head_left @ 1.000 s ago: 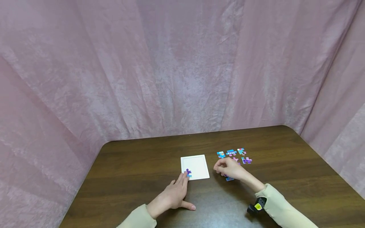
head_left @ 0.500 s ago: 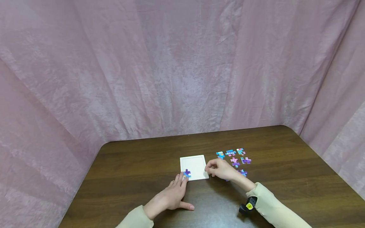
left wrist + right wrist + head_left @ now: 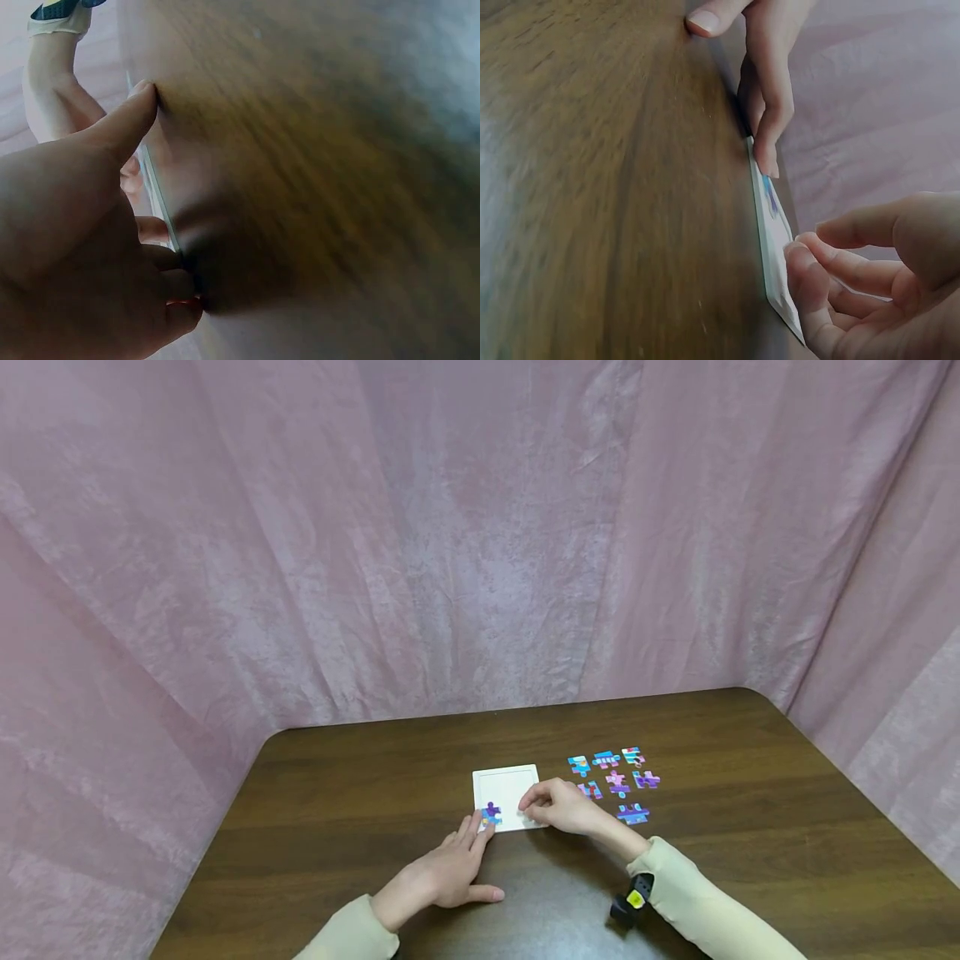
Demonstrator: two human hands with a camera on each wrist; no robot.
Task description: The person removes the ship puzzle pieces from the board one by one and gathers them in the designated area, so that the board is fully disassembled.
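Note:
A white square puzzle board (image 3: 512,781) lies mid-table with one purple, blue and yellow jigsaw piece (image 3: 491,814) at its near left corner. My left hand (image 3: 453,864) rests there, its straight fingers on that corner beside the piece and its thumb spread on the wood. Over the board's right side is my right hand (image 3: 558,806), palm down. In the right wrist view its fingers (image 3: 810,281) and thumb bend toward each other right above the board's edge. No piece shows between those fingertips; I cannot tell whether they pinch one.
Several loose pink, purple and blue jigsaw pieces (image 3: 617,783) lie flat to the right of the board, around the right forearm. A black device with a yellow mark (image 3: 636,900) is worn at the right wrist. A pink curtain (image 3: 480,568) hangs behind the brown wooden table (image 3: 360,793).
My right hand has moved left from beside the loose pieces to over the board's right side, uncovering several pieces. The left hand has drawn back slightly, leaving more of the corner piece visible.

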